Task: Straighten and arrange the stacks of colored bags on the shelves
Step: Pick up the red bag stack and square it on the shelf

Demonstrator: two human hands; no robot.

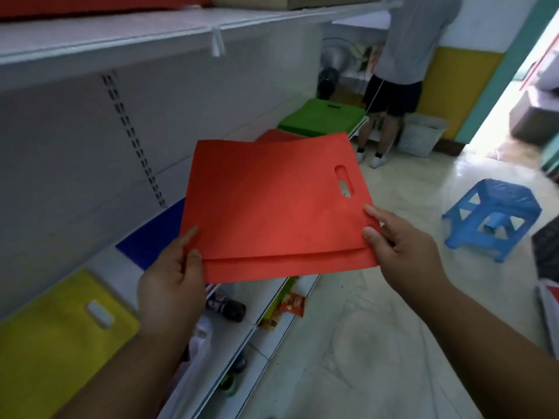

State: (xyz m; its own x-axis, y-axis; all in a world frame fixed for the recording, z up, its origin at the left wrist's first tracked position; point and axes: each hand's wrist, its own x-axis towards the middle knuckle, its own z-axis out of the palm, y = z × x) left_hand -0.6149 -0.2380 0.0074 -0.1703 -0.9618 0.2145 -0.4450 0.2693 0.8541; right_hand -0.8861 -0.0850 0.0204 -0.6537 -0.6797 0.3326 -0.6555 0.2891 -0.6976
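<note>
Both hands hold a small pile of flat red bags (272, 207) in the air in front of the white shelf (102, 264). My left hand (172, 282) pinches the pile's near left corner, thumb on top. My right hand (402, 249) pinches its near right corner. The bags are slightly fanned, with a cut-out handle on the right side. On the shelf lie a yellow bag stack (54, 334) at the near left, a blue stack (154, 234), a red stack (278, 136) mostly hidden behind the held bags, and a green stack (323, 117) farther along.
A person (399, 68) stands at the far end of the aisle beside a white bin (420, 133). A blue plastic stool (493, 216) stands on the tiled floor to the right. Bottles and snack packets (290, 303) lie on the lower shelf. An upper shelf (151, 31) runs overhead.
</note>
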